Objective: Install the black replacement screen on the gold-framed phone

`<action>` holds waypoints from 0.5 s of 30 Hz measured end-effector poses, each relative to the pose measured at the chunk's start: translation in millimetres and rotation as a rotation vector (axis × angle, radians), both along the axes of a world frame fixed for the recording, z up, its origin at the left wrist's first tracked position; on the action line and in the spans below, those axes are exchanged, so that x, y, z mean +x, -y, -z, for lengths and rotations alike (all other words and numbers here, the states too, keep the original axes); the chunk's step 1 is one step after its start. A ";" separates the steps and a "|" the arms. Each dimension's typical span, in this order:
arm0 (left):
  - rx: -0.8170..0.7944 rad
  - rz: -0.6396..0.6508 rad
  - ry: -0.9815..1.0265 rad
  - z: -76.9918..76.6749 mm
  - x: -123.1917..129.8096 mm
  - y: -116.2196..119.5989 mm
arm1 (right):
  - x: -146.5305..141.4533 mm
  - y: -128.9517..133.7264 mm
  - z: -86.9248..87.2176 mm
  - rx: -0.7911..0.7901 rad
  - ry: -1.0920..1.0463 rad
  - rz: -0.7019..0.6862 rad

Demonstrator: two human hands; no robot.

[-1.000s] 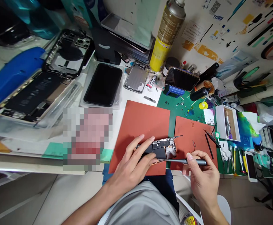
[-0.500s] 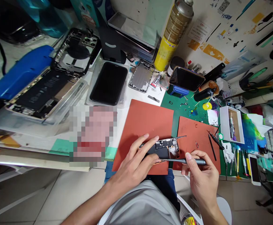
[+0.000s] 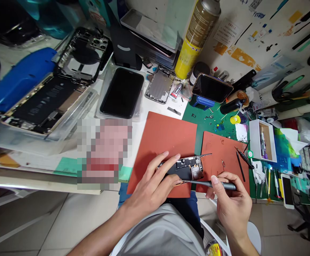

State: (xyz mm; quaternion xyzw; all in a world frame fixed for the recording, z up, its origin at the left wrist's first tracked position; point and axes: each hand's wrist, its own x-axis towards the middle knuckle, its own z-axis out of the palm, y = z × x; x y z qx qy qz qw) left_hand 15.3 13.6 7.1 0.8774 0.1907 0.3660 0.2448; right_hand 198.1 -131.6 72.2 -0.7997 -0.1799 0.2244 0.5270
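Observation:
An opened phone (image 3: 185, 170), its battery and circuit board bare, lies across the brown-red mat (image 3: 168, 135). My left hand (image 3: 155, 181) spans its left part and steadies it, two fingers stretched over the top and other fingers pressed at the near edge. In my right hand (image 3: 231, 199) is a screwdriver (image 3: 221, 185) with a grey handle, held between thumb and fingers. Its thin shaft points left along the near edge of the phone, and the tip meets the fingertips of my left hand. What sits under those fingertips is hidden.
A second brown-red mat (image 3: 216, 149) carries black tweezers (image 3: 244, 157) and tiny parts. Other phones stand or lie behind, such as a black-screened phone (image 3: 121, 92) and an opened phone (image 3: 47, 103). A yellow spray can (image 3: 194, 42) and white box (image 3: 263, 140) stand further back.
My right hand and the screwdriver have shifted very slightly to the right. My left hand and the opened phone have hardly moved. The view has tilted a little.

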 end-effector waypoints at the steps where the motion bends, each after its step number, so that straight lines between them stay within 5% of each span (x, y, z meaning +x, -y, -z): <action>1: 0.003 -0.001 0.001 0.1 -0.1 0.1 | -0.1 -0.3 -0.4 -0.002 0.004 0.000; 15: 0.033 -0.009 -0.017 -1.9 -2.2 0.2 | -3.3 -1.9 -10.2 0.000 0.156 -0.081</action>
